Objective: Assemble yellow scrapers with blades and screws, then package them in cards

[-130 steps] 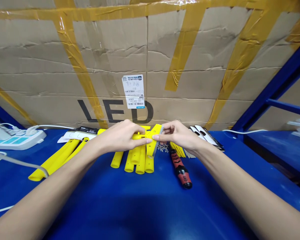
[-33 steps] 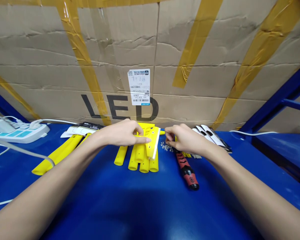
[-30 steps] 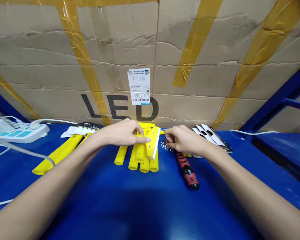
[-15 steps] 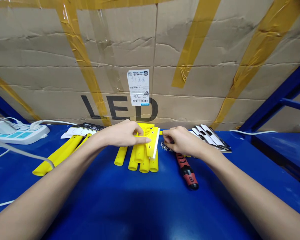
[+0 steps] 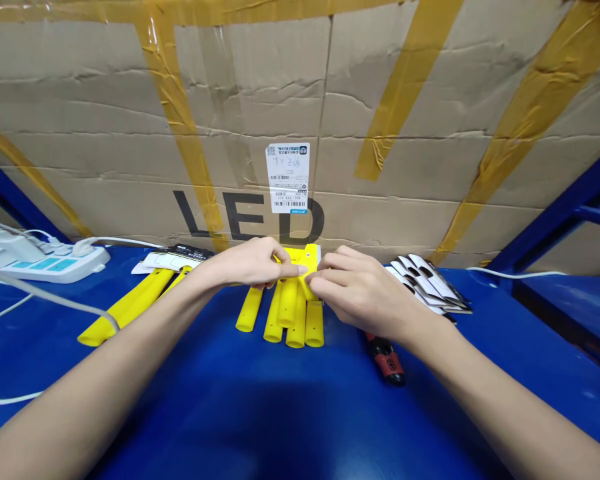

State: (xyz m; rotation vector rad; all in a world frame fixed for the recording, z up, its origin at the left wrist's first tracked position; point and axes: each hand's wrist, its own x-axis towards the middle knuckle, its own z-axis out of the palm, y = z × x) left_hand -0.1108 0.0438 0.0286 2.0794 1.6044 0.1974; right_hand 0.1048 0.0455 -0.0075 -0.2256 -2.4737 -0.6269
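From my far-off screen, I see the left hand (image 5: 260, 262) pinching the yellow scraper (image 5: 312, 257) between both hands, by the yellow tubes (image 5: 295, 327), its head pointing front to back, with the right hand's (image 5: 360, 287) bent fingers at its right side, holding what I can't tell.

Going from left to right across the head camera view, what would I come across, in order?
White plastic power strip, long slanting yellow plastic tubes, left hand, flat yellow plastic piece, right hand, fanned white-and-black cardboard sleeves, slanting blue metal post.
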